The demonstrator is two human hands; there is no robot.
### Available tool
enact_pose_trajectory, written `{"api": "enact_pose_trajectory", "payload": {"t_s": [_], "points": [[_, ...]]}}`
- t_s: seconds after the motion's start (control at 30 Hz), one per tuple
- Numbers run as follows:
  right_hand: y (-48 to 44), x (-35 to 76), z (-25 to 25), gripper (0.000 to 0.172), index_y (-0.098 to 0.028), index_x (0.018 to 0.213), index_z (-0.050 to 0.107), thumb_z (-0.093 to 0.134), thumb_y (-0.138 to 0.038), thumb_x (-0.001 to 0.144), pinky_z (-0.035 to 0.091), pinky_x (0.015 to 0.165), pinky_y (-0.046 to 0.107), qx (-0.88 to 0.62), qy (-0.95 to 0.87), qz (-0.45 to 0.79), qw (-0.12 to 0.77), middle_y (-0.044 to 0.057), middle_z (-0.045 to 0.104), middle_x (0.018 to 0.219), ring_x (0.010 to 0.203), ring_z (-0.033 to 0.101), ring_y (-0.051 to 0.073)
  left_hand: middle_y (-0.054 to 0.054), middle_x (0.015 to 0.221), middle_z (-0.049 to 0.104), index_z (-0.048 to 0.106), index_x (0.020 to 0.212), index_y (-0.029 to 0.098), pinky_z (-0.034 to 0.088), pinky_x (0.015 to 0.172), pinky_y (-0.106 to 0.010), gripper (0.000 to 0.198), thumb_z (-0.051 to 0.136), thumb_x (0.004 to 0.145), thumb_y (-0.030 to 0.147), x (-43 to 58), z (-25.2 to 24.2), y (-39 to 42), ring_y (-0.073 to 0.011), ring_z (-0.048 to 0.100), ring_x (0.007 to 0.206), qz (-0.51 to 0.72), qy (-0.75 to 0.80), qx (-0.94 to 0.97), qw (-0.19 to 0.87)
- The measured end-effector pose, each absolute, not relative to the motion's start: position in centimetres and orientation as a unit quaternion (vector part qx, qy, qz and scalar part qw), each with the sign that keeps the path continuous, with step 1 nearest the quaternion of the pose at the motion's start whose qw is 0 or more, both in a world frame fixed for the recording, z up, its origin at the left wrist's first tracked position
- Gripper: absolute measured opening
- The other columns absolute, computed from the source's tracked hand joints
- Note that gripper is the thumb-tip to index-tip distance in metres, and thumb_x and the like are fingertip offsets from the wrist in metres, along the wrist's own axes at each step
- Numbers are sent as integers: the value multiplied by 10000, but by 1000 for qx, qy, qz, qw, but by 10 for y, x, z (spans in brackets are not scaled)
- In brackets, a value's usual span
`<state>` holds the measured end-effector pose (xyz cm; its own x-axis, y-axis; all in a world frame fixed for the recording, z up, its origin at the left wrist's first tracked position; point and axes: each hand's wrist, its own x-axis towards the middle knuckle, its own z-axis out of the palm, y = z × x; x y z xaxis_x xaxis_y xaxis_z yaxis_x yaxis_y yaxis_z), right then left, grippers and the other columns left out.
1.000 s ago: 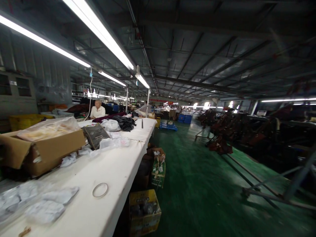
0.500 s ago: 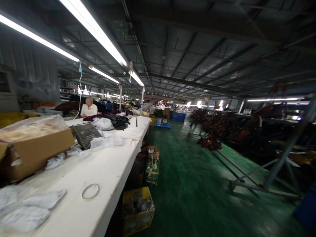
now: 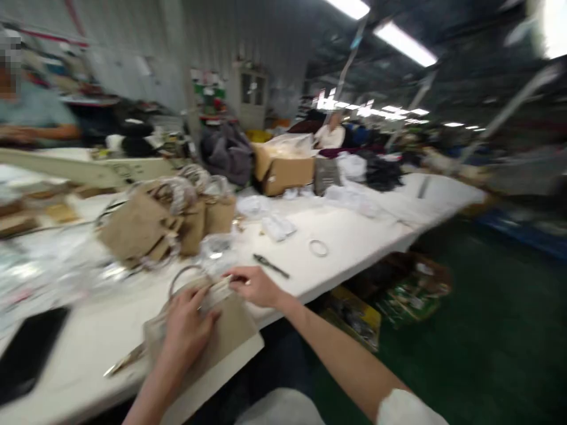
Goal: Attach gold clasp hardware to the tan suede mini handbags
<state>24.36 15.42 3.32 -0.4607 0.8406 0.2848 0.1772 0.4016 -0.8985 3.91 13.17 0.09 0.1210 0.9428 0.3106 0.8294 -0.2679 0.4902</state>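
Note:
A beige handbag [image 3: 225, 330] with a thin round handle lies at the near edge of the white table [image 3: 283, 295]. My left hand [image 3: 190, 327] is closed on its upper left part, fingers bent over the top edge, thumb on the front. At the right end of the bag's top edge, my right hand [image 3: 254, 285] pinches with its fingertips; blur hides the exact detail there. Metal scissors [image 3: 126, 360] lie left of the bag, partly under it. A small dark tool or strap [image 3: 271, 265] lies just beyond my right hand.
A black phone-like slab [image 3: 31, 354] lies at the left. Several beige bags [image 3: 142, 224] are piled behind, beside clear plastic wrappings. A pale ring [image 3: 318, 248] and a cardboard box [image 3: 287, 174] stand farther back. A co-worker [image 3: 38, 115] sits at the far left.
My view has swung left and down from the aisle to the near table. Both my hands and the beige handbag have come into sight.

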Motion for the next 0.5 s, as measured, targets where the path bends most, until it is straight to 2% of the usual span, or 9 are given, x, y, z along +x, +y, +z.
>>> {"api": "enact_pose_trajectory", "payload": {"t_s": [0.07,0.2,0.5], "points": [[155,218,17,270,-249,1231,800,724,-260,972,587,859,325,-374,-732,438,363,12,823,973,871,743,187,-106,1352,661,712,1362,279,519,1156,-590,510,865,876,247,-3,-8,100,-377,594,1309,260,636,721,90],[158,216,12,142,-221,1054,833,755,-237,937,589,856,328,-390,-752,422,324,36,838,996,890,766,210,-123,1369,641,700,1380,232,488,1159,-574,534,860,870,240,-11,-12,87,-382,571,1302,267,643,711,98],[159,203,17,128,-228,998,857,755,-222,921,572,811,324,-408,-764,400,298,29,842,972,856,757,205,-108,1375,633,690,1387,247,480,1139,-562,559,879,861,231,-7,-12,86,-378,567,1280,295,642,699,109]]}}
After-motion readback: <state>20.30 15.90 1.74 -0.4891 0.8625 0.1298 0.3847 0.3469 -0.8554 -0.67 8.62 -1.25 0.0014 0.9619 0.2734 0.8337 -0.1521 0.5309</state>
